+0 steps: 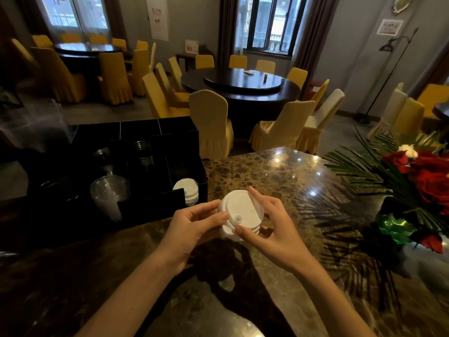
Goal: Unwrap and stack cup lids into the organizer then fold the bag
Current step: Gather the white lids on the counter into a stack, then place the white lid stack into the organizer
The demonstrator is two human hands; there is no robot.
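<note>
Head view: short stack of white lids held in both hands, just right of the organizer

Head view, looking down over a marble surface [279, 176]. Landmark: the black organizer [136, 171] at the left of the surface.

- Lid stack [239, 214]: white plastic cup lids, nested, several deep judging by the ribbed edges under the top one. Held off the surface, just right of and nearer the person than the organizer's front right corner. Top lid shows a small sip hole and raised rim.
- Left hand [194, 227]: fingers curled around the stack's left edge, thumb on the rim.
- Right hand [269, 222]: thumb and fingers pinching the right edge, index finger up along the far rim.
- Stored lids [187, 190]: a white pile already sitting in the organizer's front right compartment. Clear cups [109, 193] nested in the compartment to its left.
- Bag: a hazy clear sheet at the organizer's far left may be it; cannot tell.
- Flowers [422, 181] well to the right of the organizer.

Handling, my reading: very light, thin, springy plastic. Smooth enough for nested lids to slide apart. Rims likely dent if squeezed. Best held across the diameter at opposite rims, stack kept level, then lowered onto the stored pile
</note>
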